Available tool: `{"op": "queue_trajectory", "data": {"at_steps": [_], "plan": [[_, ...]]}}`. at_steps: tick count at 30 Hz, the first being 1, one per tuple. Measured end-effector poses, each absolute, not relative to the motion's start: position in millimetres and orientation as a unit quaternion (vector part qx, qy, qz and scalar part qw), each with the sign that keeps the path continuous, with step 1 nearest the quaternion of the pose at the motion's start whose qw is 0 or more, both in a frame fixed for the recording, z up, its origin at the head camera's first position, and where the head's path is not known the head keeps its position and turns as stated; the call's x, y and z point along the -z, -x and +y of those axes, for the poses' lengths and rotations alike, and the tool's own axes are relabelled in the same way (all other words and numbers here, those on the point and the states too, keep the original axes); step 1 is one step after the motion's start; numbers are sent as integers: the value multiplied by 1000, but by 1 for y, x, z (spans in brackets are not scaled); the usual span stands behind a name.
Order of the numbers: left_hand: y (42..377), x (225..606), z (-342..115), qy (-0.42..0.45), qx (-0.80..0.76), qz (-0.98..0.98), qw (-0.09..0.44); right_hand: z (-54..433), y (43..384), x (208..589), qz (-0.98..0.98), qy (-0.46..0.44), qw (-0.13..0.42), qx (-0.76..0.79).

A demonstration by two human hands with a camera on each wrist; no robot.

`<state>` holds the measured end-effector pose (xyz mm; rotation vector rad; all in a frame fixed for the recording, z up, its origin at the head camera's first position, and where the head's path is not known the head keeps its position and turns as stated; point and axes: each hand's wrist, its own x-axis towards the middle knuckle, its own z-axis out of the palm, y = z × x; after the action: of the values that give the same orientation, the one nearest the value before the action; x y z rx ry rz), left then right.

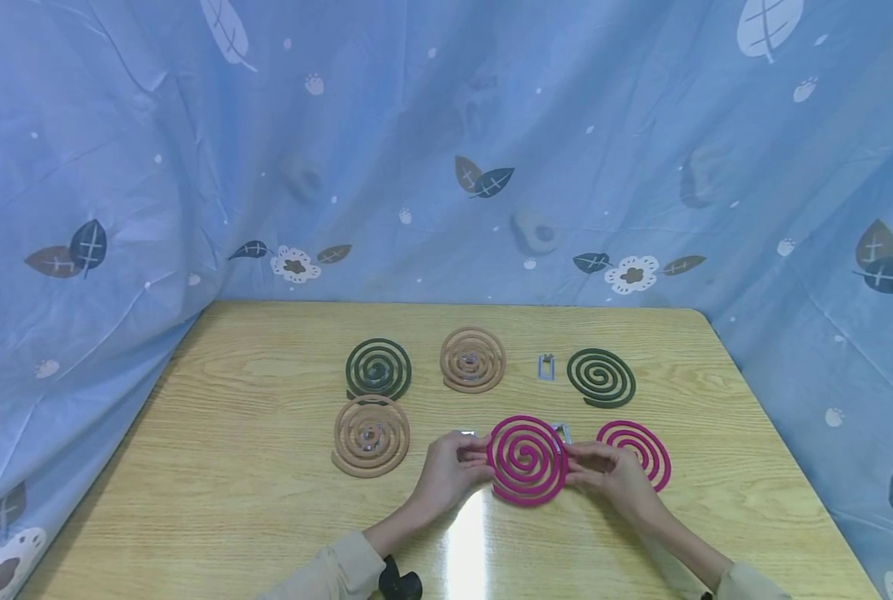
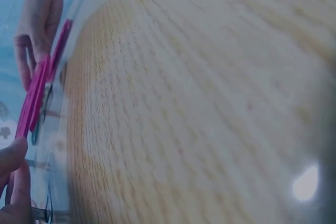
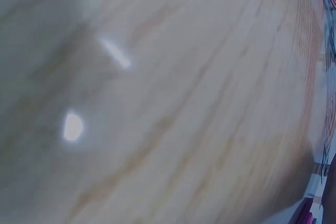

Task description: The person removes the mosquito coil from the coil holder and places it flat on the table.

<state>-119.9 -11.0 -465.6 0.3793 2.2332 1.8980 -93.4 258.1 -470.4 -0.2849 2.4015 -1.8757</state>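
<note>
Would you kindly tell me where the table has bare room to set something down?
The widest bare patch lies between the table's left edge and the front tan coil. A narrower strip separates the right dark coil from the right edge. It is crowded where the left hand and right hand hold one pink coil near the second pink coil.

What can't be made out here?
Head: part of the rightmost coil, behind the right hand.
Head: part of one metal stand, behind the held coil.
Left wrist: part of the left hand, beyond the left edge.
Right wrist: most of the held coil, beyond the bottom edge.
</note>
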Motion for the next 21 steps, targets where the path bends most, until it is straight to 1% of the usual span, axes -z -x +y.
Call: {"op": "queue_trajectory", "data": {"at_steps": [5, 10, 17, 21], "plan": [[123, 467, -11, -127, -640, 753, 86, 256, 97, 471, 792, 90, 26, 603], [127, 469, -10, -135, -627, 763, 77, 255, 103, 472, 801, 98, 24, 591], [132, 469, -9, -145, -579, 799, 77, 254, 112, 467, 806, 84, 67, 582], [135, 468, -9, -150, -560, 812, 75, 252, 115, 463, 820, 82, 77, 561]]}}
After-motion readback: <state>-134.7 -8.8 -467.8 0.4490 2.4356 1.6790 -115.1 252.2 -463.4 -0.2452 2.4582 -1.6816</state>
